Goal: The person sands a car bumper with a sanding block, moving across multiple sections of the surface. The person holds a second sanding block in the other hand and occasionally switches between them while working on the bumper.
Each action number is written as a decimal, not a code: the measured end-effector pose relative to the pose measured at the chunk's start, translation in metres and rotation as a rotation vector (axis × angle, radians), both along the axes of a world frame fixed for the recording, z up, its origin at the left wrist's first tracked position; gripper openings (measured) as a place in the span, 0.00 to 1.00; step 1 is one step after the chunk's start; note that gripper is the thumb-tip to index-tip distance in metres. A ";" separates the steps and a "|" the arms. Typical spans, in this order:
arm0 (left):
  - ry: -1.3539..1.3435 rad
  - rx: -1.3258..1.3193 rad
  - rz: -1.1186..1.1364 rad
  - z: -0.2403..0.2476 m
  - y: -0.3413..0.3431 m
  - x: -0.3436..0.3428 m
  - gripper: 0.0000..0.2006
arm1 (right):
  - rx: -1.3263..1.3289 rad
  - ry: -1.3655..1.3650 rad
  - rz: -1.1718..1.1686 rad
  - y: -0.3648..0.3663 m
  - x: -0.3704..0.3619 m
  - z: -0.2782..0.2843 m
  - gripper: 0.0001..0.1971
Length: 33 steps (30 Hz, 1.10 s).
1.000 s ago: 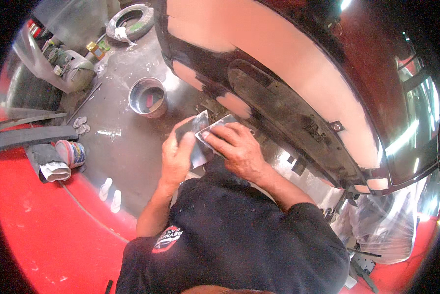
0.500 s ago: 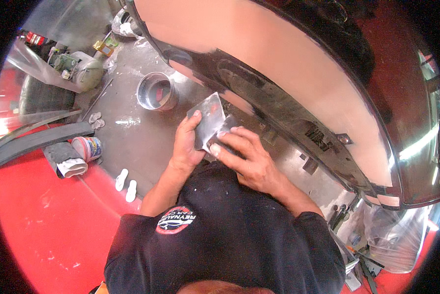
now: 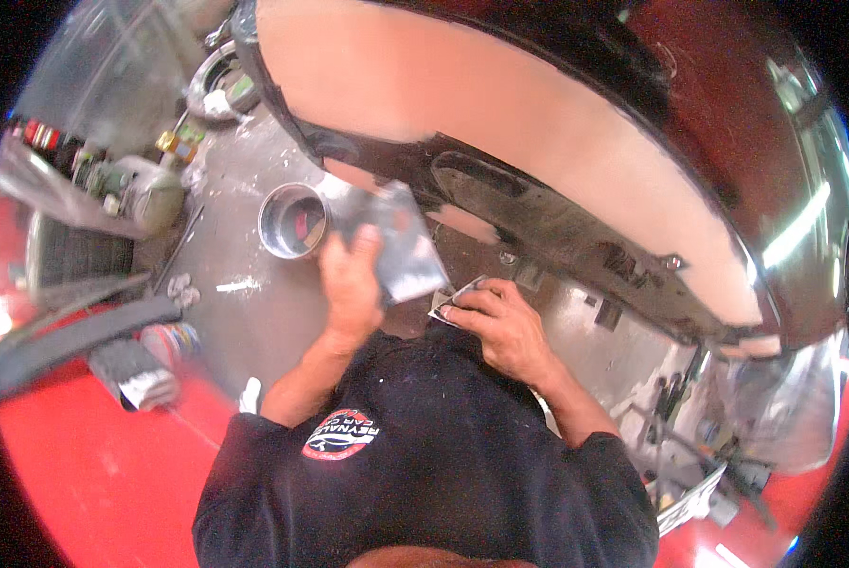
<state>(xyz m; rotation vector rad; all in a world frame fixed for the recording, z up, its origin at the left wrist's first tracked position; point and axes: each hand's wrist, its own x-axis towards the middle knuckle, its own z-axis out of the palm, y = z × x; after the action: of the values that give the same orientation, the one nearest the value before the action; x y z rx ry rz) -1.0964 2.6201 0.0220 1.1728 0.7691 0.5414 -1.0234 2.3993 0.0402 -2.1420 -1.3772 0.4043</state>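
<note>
My left hand point(image 3: 352, 284) grips a grey sheet of sandpaper point(image 3: 407, 248) along its left side, thumb laid over its face. The sheet is blurred and has a faint reddish mark. Close by on the right, my right hand point(image 3: 496, 322) pinches a smaller dark piece of sandpaper point(image 3: 455, 301) with pale edges. The two pieces are close together; whether they touch I cannot tell. Beyond both hands curves a car bumper point(image 3: 500, 114), its beige-pink coat bordered by dark trim.
A metal bucket point(image 3: 292, 222) with liquid and something reddish inside stands on the grey floor, left of the bumper. Farther left are a tire point(image 3: 79, 251), a long dark strip point(image 3: 84, 346) and a tub point(image 3: 171, 343). Plastic sheeting point(image 3: 775, 407) hangs at right.
My hands have moved apart, the left with the larger sheet, the right with the small piece lower down. The view has shifted, so the bucket and bumper appear displaced.
</note>
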 end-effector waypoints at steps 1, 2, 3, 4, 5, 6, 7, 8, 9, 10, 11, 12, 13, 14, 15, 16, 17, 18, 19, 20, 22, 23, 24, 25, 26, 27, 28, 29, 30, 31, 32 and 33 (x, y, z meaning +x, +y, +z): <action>0.003 0.005 0.096 0.000 0.028 -0.008 0.16 | 0.072 0.191 -0.073 0.013 -0.005 -0.003 0.26; -0.171 -0.033 0.124 -0.001 0.059 -0.014 0.14 | 0.197 0.290 -0.216 0.023 -0.013 -0.003 0.26; -0.176 -0.082 0.191 -0.003 0.084 -0.022 0.13 | 0.313 0.381 -0.340 0.032 -0.017 -0.002 0.26; -0.169 -0.074 0.145 -0.008 0.108 -0.030 0.13 | 0.449 0.464 -0.463 0.041 -0.022 0.000 0.26; -0.177 -0.054 0.098 -0.014 0.131 -0.040 0.13 | 0.459 0.642 -0.725 0.049 -0.029 0.004 0.23; -0.232 -0.019 0.034 -0.023 0.158 -0.052 0.13 | 0.581 0.670 -0.806 0.061 -0.034 0.007 0.23; -0.131 -0.028 0.008 -0.036 0.182 -0.065 0.13 | 0.701 0.697 -0.898 0.072 -0.036 0.011 0.23; -0.076 -0.026 -0.035 -0.054 0.202 -0.078 0.12 | 0.852 0.738 -0.950 0.083 -0.037 0.015 0.23; -0.070 -0.026 -0.086 -0.076 0.222 -0.095 0.12 | 0.951 0.765 -0.981 0.093 -0.038 0.020 0.23; 0.065 0.022 -0.079 -0.103 0.242 -0.112 0.13 | 1.079 0.808 -0.971 0.101 -0.038 0.024 0.24; 0.144 0.065 -0.090 -0.132 0.262 -0.129 0.14 | 1.218 0.856 -0.931 0.109 -0.038 0.028 0.25; 0.189 0.099 -0.115 -0.164 0.282 -0.149 0.15 | 1.331 0.824 -0.872 0.114 -0.037 0.032 0.24; 0.345 0.165 -0.104 -0.196 0.302 -0.171 0.15 | 1.427 0.820 -0.968 0.117 -0.039 0.035 0.25; 0.466 0.224 -0.101 -0.226 0.321 -0.195 0.15 | 1.570 0.848 -0.879 0.120 -0.040 0.037 0.26; 0.561 0.269 -0.097 -0.254 0.339 -0.220 0.16 | 1.599 0.897 -0.967 0.123 -0.041 0.037 0.27; 0.647 0.326 -0.083 -0.278 0.354 -0.247 0.16 | 1.648 0.962 -0.954 0.126 -0.044 0.036 0.27; 0.695 0.348 -0.069 -0.297 0.367 -0.273 0.17 | 1.717 1.023 -0.967 0.129 -0.046 0.034 0.28; 0.798 0.481 -0.068 -0.311 0.376 -0.298 0.17 | 1.666 1.033 -0.947 0.133 -0.050 0.033 0.28; 0.892 0.590 -0.070 -0.317 0.382 -0.319 0.17 | 1.634 1.041 -0.957 0.136 -0.053 0.031 0.28; 1.050 0.636 -0.077 -0.320 0.386 -0.329 0.17 | 1.615 1.073 -1.038 0.141 -0.055 0.031 0.29; 0.957 0.604 -0.109 -0.312 0.381 -0.324 0.17 | 1.449 0.757 -0.941 0.147 -0.052 0.033 0.25; 0.943 0.548 -0.135 -0.301 0.371 -0.311 0.17 | 1.327 0.593 -0.959 0.147 -0.045 0.038 0.24; 0.837 0.423 -0.158 -0.289 0.359 -0.287 0.17 | 1.202 0.432 -0.970 0.149 -0.039 0.043 0.23; 0.723 0.285 -0.172 -0.275 0.346 -0.257 0.17 | 0.925 0.072 -1.013 0.147 -0.032 0.050 0.20; 0.633 0.364 -0.215 -0.261 0.327 -0.223 0.17 | 0.787 -0.196 -0.991 0.147 -0.024 0.056 0.19; 0.506 0.455 -0.236 -0.247 0.305 -0.190 0.17 | 0.643 -0.456 -0.975 0.147 -0.014 0.059 0.19; 0.361 0.312 -0.285 -0.232 0.283 -0.161 0.17 | 0.487 -0.652 -0.972 0.147 -0.003 0.062 0.18; 0.338 0.378 -0.338 -0.218 0.264 -0.133 0.17 | 0.312 -0.814 -1.002 0.148 0.009 0.063 0.16; 0.317 0.339 -0.424 -0.204 0.252 -0.108 0.17 | 0.551 -0.558 -1.075 0.148 0.013 0.062 0.17; 0.289 0.548 -0.418 -0.192 0.239 -0.096 0.18 | 0.750 -0.205 -1.155 0.148 0.018 0.059 0.17; 0.350 0.549 -0.457 -0.182 0.230 -0.087 0.18 | 0.936 0.188 -1.171 0.148 0.019 0.054 0.18; 0.375 0.548 -0.494 -0.176 0.223 -0.080 0.18 | 1.202 0.447 -1.102 0.145 0.018 0.050 0.20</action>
<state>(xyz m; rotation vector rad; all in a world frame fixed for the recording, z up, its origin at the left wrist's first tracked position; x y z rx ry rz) -1.1763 2.8434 -0.1538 1.9422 0.6217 0.1104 -1.0054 2.5444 0.0899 -1.2993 0.0508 -0.3253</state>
